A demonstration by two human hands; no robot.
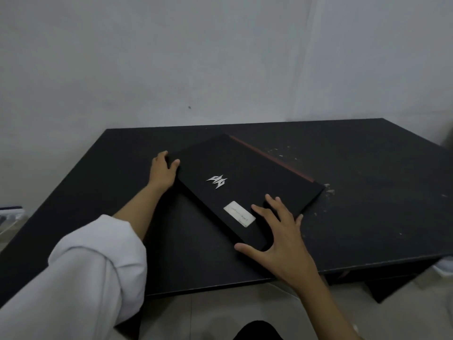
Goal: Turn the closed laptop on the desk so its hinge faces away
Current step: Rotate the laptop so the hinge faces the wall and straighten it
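A closed black laptop (245,187) lies askew on the black desk (367,192), its long sides running from far left to near right. A silver logo and a pale sticker mark its lid. A reddish strip runs along its far right long edge. My left hand (163,171) grips the laptop's far left corner, thumb on the lid. My right hand (279,231) holds the near right corner, fingers spread on the lid and thumb against the near edge.
The desk stands against a grey wall (220,57). Pale scuff marks (328,188) dot the desk to the right of the laptop. The desk's front edge (220,288) runs just below my right wrist, with light floor beneath. Some white items (9,217) sit at far left.
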